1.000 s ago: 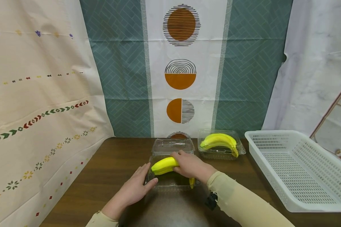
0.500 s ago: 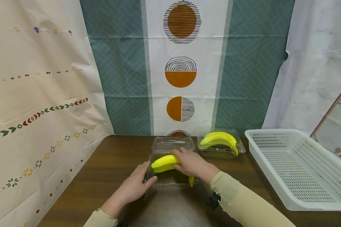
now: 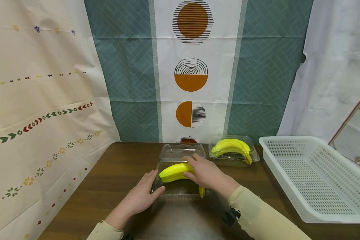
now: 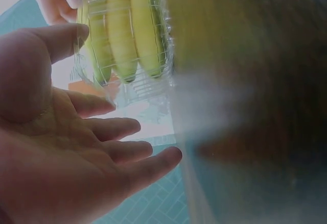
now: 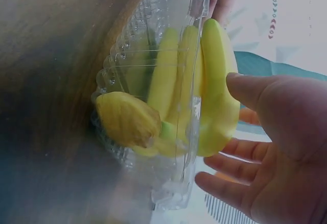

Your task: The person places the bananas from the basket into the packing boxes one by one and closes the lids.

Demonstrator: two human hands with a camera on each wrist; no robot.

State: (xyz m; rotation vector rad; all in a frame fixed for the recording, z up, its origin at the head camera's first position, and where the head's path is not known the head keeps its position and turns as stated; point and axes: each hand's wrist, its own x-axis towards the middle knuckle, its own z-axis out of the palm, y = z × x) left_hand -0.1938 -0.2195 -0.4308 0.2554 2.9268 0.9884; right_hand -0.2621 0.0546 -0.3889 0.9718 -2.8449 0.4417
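Observation:
A bunch of yellow bananas (image 3: 173,172) lies in an open clear plastic clamshell container (image 3: 181,191), its hinged lid (image 3: 183,152) laid back toward the wall. With fingers extended, my left hand (image 3: 136,196) stays at the container's left side, the thumb touching the plastic in the left wrist view. My right hand (image 3: 205,173) is over the bunch's right part, thumb and fingers spread loosely on either side. In the right wrist view its thumb tip meets the topmost banana (image 5: 217,81), and the brown stem end (image 5: 127,119) shows nearer the camera. My right hand hides part of the bunch from above.
Behind and to the right stands a second clear container (image 3: 255,156) with another banana bunch (image 3: 231,147) in it. A white perforated basket (image 3: 306,213) stands on the right of the brown table (image 3: 108,176). Patterned cloths (image 3: 132,120) hang along the back and sides.
My right hand has loosened from the bananas and shifted slightly right, uncovering more of them. The left hand and the container have kept their places; the head view has tilted slightly.

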